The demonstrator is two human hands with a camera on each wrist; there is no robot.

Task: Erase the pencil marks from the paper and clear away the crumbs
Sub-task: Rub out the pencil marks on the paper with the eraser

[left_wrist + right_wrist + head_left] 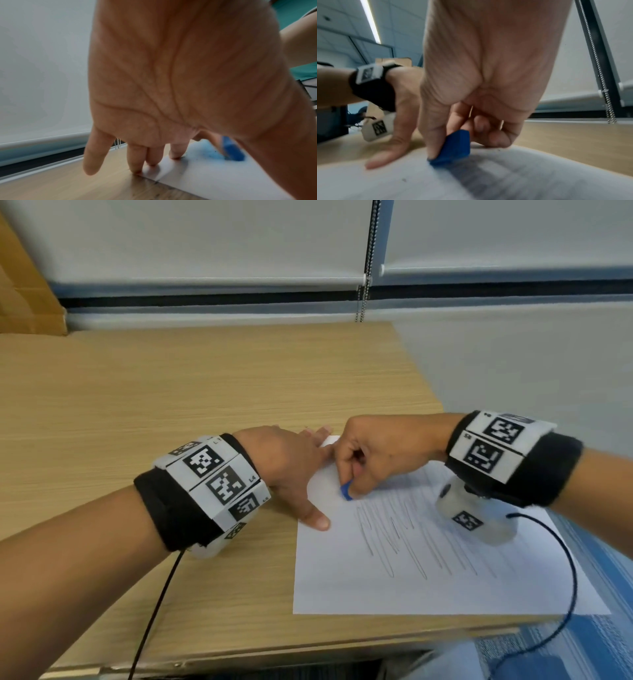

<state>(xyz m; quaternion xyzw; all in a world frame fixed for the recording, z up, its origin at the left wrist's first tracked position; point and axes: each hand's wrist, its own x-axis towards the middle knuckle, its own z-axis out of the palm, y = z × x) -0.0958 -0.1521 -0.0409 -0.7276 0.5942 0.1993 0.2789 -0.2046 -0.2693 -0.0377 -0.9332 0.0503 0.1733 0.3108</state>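
Note:
A white sheet of paper lies at the desk's front right, covered with grey zigzag pencil marks. My right hand pinches a small blue eraser between thumb and fingers, its tip pressed on the paper at the marks' top left end. The right wrist view shows the eraser on the paper, with a few dark crumbs nearby. My left hand lies flat with spread fingers on the paper's top left corner, thumb on the left edge. In the left wrist view its fingertips press the paper's edge.
The wooden desk extends to the left and back toward a wall with roller blinds and a bead chain. A cardboard box stands at the far left. Black cables hang from both wristbands over the desk's front edge.

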